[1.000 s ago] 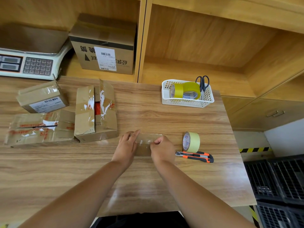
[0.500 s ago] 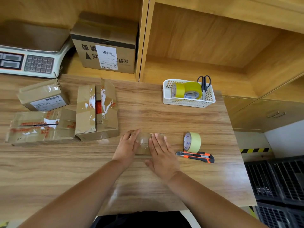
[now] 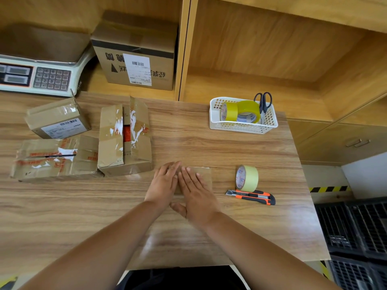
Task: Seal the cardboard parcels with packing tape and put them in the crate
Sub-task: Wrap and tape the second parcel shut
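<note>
1. On the light wood-grain table [image 3: 209, 147] I count four parcels, so I judge the job to be at an early stage.
2. The black slatted plastic crate [image 3: 356, 227] stands off the table's right edge. It is only partly in view, and I cannot tell what it holds.
3. Three worn brown cardboard parcels lie at the left:
   - a long flat one with red print [image 3: 56, 158];
   - a box whose top flaps gape over something red [image 3: 125, 137], which plainly needs sealing;
   - farther back, a smaller one with a white barcode label [image 3: 58, 118].
4. The small flat brown cardboard parcel [image 3: 204, 176] lies mid-table, mostly hidden under my hands. Its right end looks plain and flat, and I cannot tell whether tape is on it.
5. My left hand [image 3: 164, 183] and right hand [image 3: 196, 193] lie side by side and touching, fingers straight. Both press on that parcel, smoothing a seal, I judge.
6. The pale yellow roll of packing tape [image 3: 247, 178] stands on edge near the parcel's right. The orange-and-black utility knife [image 3: 251, 197] lies just on the near side of the roll.
</note>
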Tool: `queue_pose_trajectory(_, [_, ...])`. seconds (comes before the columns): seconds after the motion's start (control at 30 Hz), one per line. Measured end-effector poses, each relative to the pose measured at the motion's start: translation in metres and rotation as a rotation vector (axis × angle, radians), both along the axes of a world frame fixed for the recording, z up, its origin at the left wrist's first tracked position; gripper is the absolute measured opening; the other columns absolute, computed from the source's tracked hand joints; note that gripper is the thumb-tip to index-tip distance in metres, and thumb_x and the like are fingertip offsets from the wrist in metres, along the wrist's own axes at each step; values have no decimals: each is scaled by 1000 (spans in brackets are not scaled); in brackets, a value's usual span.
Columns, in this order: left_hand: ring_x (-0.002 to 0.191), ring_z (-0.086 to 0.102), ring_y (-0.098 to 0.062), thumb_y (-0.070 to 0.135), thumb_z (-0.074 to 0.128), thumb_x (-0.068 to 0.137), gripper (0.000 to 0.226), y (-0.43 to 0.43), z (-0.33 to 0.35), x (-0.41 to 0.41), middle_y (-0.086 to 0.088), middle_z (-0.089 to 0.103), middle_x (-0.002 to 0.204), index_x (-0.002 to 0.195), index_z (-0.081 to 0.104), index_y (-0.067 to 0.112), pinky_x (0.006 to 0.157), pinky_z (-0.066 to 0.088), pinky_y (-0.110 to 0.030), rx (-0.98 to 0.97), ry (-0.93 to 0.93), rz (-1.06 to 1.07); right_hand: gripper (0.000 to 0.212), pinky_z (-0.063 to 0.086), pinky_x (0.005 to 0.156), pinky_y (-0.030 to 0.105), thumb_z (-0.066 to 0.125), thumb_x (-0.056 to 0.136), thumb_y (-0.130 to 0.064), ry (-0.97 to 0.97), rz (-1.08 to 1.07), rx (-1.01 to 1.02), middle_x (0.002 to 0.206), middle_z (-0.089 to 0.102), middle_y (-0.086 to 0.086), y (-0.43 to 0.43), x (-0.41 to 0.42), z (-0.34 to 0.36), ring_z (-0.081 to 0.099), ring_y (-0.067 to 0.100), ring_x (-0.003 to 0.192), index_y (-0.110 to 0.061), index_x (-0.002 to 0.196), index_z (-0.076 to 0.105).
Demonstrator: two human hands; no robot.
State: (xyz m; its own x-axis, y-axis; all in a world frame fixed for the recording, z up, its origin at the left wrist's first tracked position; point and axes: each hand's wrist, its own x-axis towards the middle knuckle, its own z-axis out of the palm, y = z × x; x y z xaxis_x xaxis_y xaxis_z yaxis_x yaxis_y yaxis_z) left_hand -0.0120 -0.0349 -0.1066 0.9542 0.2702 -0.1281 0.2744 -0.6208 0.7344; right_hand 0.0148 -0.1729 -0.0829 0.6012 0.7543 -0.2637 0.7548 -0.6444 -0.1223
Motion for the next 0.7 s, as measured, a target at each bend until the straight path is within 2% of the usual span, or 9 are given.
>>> queue_pose_trajectory(0.1, [135,28,-19,13,37,101,46,1,2,-1,-5,37,145,146,33,19,110,19,-22,7,2,-13,88,-12,115,33,-15,78,-70,29,46,-12,156,-17,3,-9,8,2,-23,18,143,-12,144,-13])
queue_pose_trajectory(0.2, [134,28,-19,10,37,99,48,0,4,-2,-4,37,145,147,33,18,110,19,-23,-5,-1,-20,79,9,113,35,-1,94,-62,-27,33,-33,156,21,10,-26,14,2,12,23,145,-6,146,17])
queue_pose_trajectory(0.27, [135,28,-19,9,37,99,49,-1,4,-4,-4,38,145,147,33,19,112,21,-26,-8,1,-15,75,16,111,37,3,97,-58,-21,8,-78,152,33,10,-38,16,3,26,22,142,-5,144,30])
queue_pose_trajectory(0.43, [136,25,-17,12,36,100,50,-2,9,-5,-2,35,147,149,28,21,110,21,-25,20,31,-12,75,11,115,38,3,97,-57,-61,-33,-106,151,35,10,-58,19,5,22,19,142,-4,143,30])
queue_pose_trajectory(0.53, [139,22,-17,18,33,101,51,-3,14,-6,0,31,151,151,22,19,111,23,-28,34,66,-9,79,17,112,39,4,97,-59,-78,-67,-77,148,40,13,-63,16,5,30,23,141,0,141,35])
queue_pose_trajectory(0.63, [141,21,-17,23,34,102,52,-3,20,-8,-1,29,153,152,20,17,112,21,-29,3,92,14,77,22,109,38,11,99,-55,-146,-129,65,142,46,18,-76,12,6,36,28,137,3,136,43])
queue_pose_trajectory(0.7, [139,24,-18,24,36,101,52,-5,28,-5,-3,33,151,151,23,14,111,21,-28,-8,83,59,65,24,109,36,19,100,-49,-199,-182,205,138,51,18,-95,13,5,36,26,133,0,136,40])
